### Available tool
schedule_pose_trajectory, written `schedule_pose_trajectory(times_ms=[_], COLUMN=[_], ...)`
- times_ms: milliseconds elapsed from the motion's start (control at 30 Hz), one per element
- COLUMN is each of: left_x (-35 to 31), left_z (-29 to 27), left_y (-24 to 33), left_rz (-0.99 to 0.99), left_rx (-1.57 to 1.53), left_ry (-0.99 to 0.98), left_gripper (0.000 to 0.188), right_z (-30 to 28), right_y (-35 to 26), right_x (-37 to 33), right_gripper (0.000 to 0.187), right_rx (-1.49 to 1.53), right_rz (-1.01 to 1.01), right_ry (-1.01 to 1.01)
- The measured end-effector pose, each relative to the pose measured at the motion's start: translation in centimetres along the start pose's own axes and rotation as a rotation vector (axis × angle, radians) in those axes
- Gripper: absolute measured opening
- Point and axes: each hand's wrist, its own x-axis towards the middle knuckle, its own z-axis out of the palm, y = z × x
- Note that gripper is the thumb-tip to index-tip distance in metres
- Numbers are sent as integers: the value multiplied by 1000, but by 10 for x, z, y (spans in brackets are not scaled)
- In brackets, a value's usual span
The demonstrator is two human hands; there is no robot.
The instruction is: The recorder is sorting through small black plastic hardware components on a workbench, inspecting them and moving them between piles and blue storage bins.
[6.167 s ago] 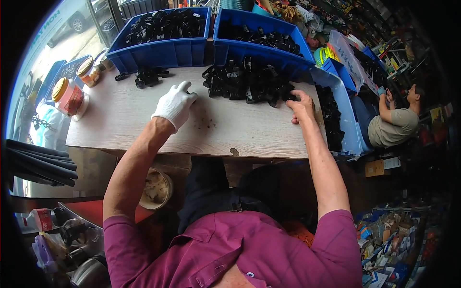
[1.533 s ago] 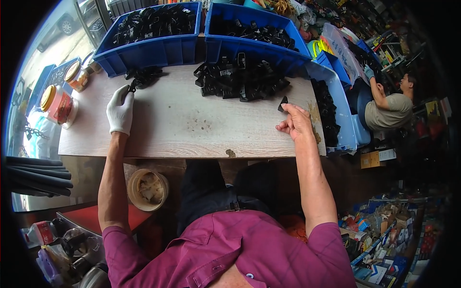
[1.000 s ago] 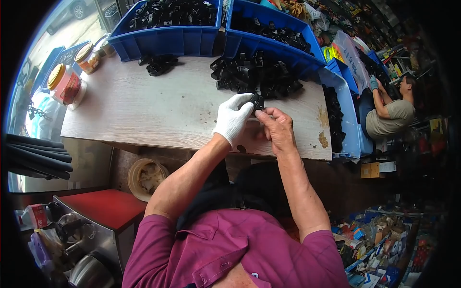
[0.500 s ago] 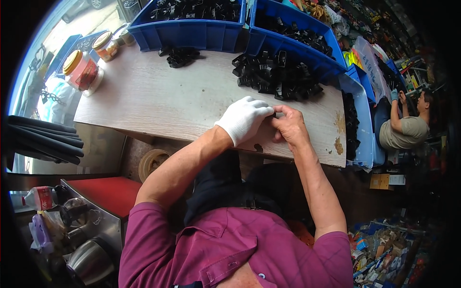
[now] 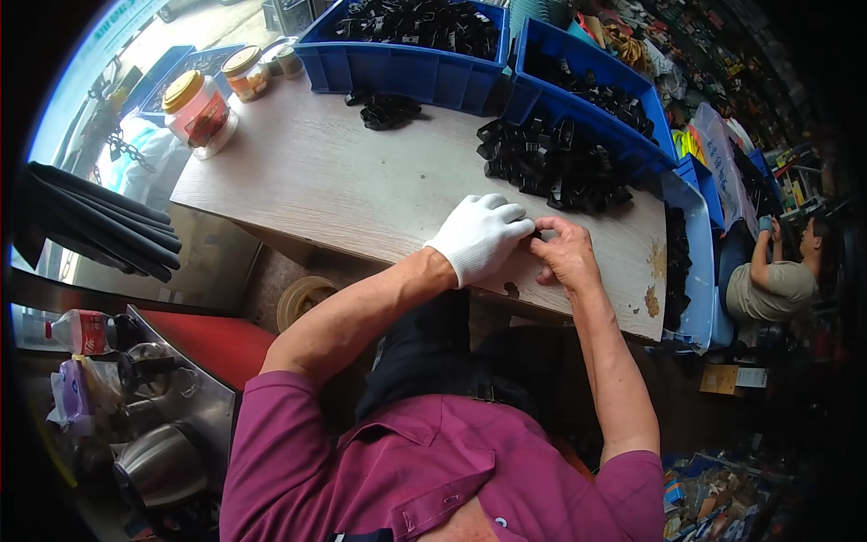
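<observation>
My left hand [image 5: 488, 237], in a white knit glove, is closed at the near edge of the wooden table [image 5: 316, 181]. Its fingertips meet those of my bare right hand [image 5: 567, 255], which is closed in a pinch. A bit of something small and dark shows between the fingertips; the fingers cover most of it, so its kind cannot be made out. Just beyond both hands lies a large heap of black plastic-looking buckles or clips [image 5: 551, 167]. A smaller pile of similar black pieces [image 5: 388, 110] sits farther left.
Two blue bins [image 5: 406, 77] [image 5: 591, 126] of black pieces line the table's far side. A lighter blue bin [image 5: 700, 303] stands at the right end. Lidded jars [image 5: 200, 117] occupy the far left corner. Beyond the right end, another person [image 5: 768, 275] sits.
The whole view has shifted, so the table and bins appear lower and farther right. Both hands remain together at the table's near edge, fingers slightly rearranged around the small dark thing.
</observation>
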Motion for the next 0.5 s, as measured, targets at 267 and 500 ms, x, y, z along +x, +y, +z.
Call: schedule_pose_trajectory(times_ms=[267,500], left_x=[1,-15], left_z=[-57,-65], left_y=[-114,-140], left_rz=[-749,-785], left_rx=[491,594], left_ry=[149,-36], left_gripper=[29,30], right_z=[-7,-46], right_y=[3,20], right_x=[-11,-9], right_gripper=[37,33], right_rx=[218,421], right_rz=[17,29], right_ry=[62,185])
